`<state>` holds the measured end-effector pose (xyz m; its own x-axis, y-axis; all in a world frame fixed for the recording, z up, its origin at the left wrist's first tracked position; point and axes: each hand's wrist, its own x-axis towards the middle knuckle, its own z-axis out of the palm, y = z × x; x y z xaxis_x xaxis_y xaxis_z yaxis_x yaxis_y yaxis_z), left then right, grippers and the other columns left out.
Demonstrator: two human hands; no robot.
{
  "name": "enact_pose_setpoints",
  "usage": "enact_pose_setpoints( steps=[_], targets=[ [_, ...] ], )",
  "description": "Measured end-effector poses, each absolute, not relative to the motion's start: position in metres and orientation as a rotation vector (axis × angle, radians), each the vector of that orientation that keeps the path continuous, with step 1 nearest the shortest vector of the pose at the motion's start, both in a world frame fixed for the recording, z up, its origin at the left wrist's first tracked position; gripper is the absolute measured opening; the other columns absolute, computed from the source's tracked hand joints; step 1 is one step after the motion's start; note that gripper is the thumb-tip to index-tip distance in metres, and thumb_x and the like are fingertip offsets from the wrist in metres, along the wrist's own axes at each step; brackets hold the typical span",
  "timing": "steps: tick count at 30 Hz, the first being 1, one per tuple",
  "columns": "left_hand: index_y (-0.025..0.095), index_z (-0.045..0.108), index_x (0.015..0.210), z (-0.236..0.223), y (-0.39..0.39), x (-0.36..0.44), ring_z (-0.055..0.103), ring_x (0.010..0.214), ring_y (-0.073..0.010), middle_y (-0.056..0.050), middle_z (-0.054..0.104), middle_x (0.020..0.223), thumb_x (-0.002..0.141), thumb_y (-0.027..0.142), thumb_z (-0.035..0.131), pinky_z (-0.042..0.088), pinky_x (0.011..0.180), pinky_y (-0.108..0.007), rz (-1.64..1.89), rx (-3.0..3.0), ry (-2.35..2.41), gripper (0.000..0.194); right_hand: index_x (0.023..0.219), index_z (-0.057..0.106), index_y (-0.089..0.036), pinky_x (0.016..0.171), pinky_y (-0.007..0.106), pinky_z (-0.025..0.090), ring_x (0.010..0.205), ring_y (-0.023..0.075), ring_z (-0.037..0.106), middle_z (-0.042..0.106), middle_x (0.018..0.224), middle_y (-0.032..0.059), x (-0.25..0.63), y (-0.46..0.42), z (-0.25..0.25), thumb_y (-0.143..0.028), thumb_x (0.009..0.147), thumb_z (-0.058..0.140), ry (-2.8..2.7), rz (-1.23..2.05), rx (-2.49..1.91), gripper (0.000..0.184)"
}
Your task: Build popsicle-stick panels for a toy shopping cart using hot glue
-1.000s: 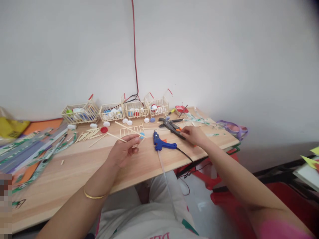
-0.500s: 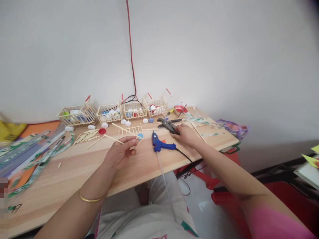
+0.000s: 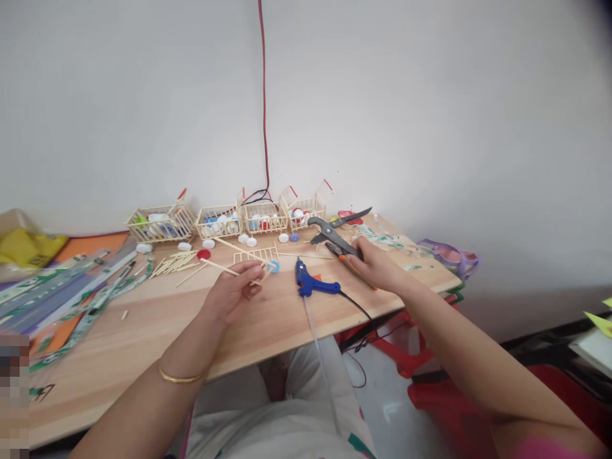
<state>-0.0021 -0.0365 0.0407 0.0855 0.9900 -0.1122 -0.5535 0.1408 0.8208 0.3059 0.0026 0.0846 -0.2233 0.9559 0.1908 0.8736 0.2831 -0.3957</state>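
Head view: the wooden tabletop (image 3: 172, 331) runs along the wall; at its far side stands a row of stick baskets (image 3: 265, 218) holding small coloured pieces; nearer, the right hand (image 3: 366, 260) is grasping the handles of a dark cutting tool (image 3: 338, 241), its jaws spread and well apart from the left hand (image 3: 236, 293); a blue glue gun (image 3: 316, 285) lies between the hands; past the left hand lies a ladder-like frame (image 3: 255, 251); the left grip pinches thin wooden sticks (image 3: 220, 266) between thumb and fingers; a blue disc (image 3: 273, 267) sits near their tips; the step in hand looks like readying the cutter; cutting these sticks would call for bringing the jaws across while the left grip steadies them.
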Motion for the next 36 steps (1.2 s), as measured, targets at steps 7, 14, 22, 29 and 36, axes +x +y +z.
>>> enact_pose_setpoints(
  steps=[7,14,22,29,36],
  targets=[
    [0.016,0.061,0.071,0.06,-0.038,0.001,0.053,0.067,-0.0085,0.003,0.055,0.069,0.068,0.019,0.075,0.049,0.068,-0.026,1.392,0.561,0.552,0.015,0.083,0.049,-0.02,0.054,0.023,0.03,0.057,0.0096,0.037,0.04,0.067,-0.0053,0.274,-0.065,0.109,-0.047,0.075,0.064,-1.79,1.084,-1.266,0.032],
    [0.017,0.057,0.055,0.085,-0.061,0.001,0.054,0.079,-0.0148,0.001,0.052,0.065,0.061,0.029,0.08,0.045,0.091,-0.044,1.391,0.731,0.34,0.026,0.08,0.054,-0.019,0.06,0.025,0.039,0.057,0.008,0.043,0.043,0.065,-0.0042,0.241,-0.083,0.1,-0.038,0.077,0.068,-1.354,1.788,-0.81,0.024],
    [0.015,0.058,0.063,0.08,-0.068,0.02,0.056,0.078,-0.015,-0.002,0.055,0.076,0.069,0.029,0.073,0.048,0.081,-0.037,1.35,0.746,0.357,0.021,0.098,0.059,-0.026,0.092,0.039,0.043,0.11,0.0211,0.056,0.06,0.12,0.0042,0.202,-0.082,0.075,-0.024,0.072,0.067,-1.099,1.962,-0.653,0.027],
    [0.016,0.062,0.071,0.074,-0.07,0.026,0.059,0.072,-0.0153,-0.002,0.059,0.074,0.071,0.027,0.072,0.05,0.072,-0.033,1.286,0.736,0.418,0.015,0.108,0.052,-0.029,0.07,0.036,0.052,0.084,0.0205,0.066,0.067,0.097,0.0041,0.179,-0.087,0.052,-0.027,0.076,0.057,-1.208,2.037,-0.644,0.032],
    [0.017,0.068,0.072,0.073,-0.071,0.022,0.058,0.075,-0.0109,0.001,0.063,0.07,0.061,0.019,0.078,0.046,0.082,-0.03,1.547,0.674,0.584,0.015,0.14,0.018,-0.024,0.103,0.048,0.035,0.118,0.0221,0.048,0.048,0.127,0.0116,0.206,-0.081,0.058,-0.017,0.079,0.05,-1.895,1.008,-0.956,0.069]
  ],
)
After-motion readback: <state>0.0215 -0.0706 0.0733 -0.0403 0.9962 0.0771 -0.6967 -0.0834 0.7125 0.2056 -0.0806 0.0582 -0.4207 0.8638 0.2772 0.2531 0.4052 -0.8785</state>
